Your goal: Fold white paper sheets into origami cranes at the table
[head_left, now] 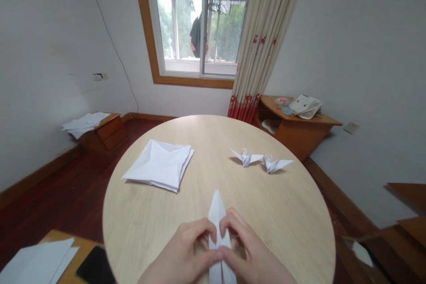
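A narrow, pointed piece of folded white paper point(217, 213) lies on the round wooden table point(282, 213) near its front edge, tip pointing away from me. My left hand point(184, 255) and my right hand point(251, 250) both pinch it from either side, fingertips curled and meeting over its middle. A stack of creased white paper sheets point(159, 165) rests to the left. Two finished paper cranes point(246, 157) point(275, 164) stand side by side at the far right of the table.
A low wooden cabinet point(106, 133) with papers stands at the left wall, another wooden unit point(296, 128) with a bag by the striped curtain point(262, 40). White sheets point(36, 262) and a dark phone point(95, 266) lie on a surface at the bottom left.
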`<state>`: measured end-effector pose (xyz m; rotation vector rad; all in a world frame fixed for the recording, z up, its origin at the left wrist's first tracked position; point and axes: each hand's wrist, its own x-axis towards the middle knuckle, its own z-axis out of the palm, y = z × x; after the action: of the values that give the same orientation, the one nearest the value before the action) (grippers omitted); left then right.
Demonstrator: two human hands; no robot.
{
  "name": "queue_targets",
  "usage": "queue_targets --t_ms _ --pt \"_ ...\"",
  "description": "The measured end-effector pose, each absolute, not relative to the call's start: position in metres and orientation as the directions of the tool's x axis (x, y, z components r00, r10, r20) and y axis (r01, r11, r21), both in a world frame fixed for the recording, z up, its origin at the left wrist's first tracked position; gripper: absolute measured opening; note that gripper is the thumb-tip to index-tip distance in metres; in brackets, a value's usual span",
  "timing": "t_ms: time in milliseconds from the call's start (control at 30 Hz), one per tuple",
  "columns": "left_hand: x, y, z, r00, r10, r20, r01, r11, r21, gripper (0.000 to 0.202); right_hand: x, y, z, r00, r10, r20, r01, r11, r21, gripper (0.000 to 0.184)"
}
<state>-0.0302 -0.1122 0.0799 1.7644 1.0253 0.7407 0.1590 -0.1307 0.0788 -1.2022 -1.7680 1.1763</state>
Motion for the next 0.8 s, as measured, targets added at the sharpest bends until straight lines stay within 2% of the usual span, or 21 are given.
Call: queue_targets --t_ms 100,167,233,300,367,400,500,633,800 --pt "-0.032 -0.114 0.083 0.442 0.897 0.005 0.374 -0.19 0.908 0.011 0.158 -0.131 0.079 -0.321 0.947 0.018 0.252 0.103 -0.962 0.021" --pt "-0.031 -0.114 0.077 0.421 0.907 -0.019 0.314 -0.126 0.941 0.012 0.158 -0.132 0.074 -0.321 0.947 0.022 0.129 0.067 -0.989 0.017" --pt "-0.028 -0.115 0.065 0.424 0.904 -0.042 0.12 -0.01 0.993 0.02 0.158 -0.134 0.065 -0.268 0.963 0.015 -0.032 0.006 -0.999 0.02" --pt "-0.024 -0.115 0.052 0.38 0.924 -0.039 -0.107 0.086 0.991 0.047 0.157 -0.136 0.057 -0.172 0.985 -0.021 -0.187 -0.054 -0.981 0.044" --pt "-0.021 -0.116 0.041 0.343 0.939 -0.031 -0.215 0.111 0.97 0.053 0.156 -0.137 0.051 -0.129 0.99 -0.055 -0.266 -0.088 -0.96 0.061" --pt "-0.02 -0.117 0.038 0.339 0.94 -0.032 -0.223 0.113 0.968 0.046 0.156 -0.137 0.051 -0.151 0.987 -0.056 -0.265 -0.095 -0.96 0.057" --pt "-0.02 -0.121 0.034 0.368 0.928 -0.054 -0.187 0.131 0.974 0.031 0.158 -0.137 0.055 -0.28 0.96 -0.012 -0.195 -0.069 -0.978 0.03" --pt "-0.022 -0.126 0.033 0.41 0.912 -0.029 -0.188 0.116 0.975 0.038 0.158 -0.14 0.062 -0.307 0.951 0.021 -0.22 -0.05 -0.974 0.032" --pt "-0.019 -0.126 0.037 0.416 0.894 0.165 -0.22 -0.077 0.972 0.037 0.154 -0.148 0.048 -0.127 0.992 0.005 -0.264 -0.029 -0.964 0.046"
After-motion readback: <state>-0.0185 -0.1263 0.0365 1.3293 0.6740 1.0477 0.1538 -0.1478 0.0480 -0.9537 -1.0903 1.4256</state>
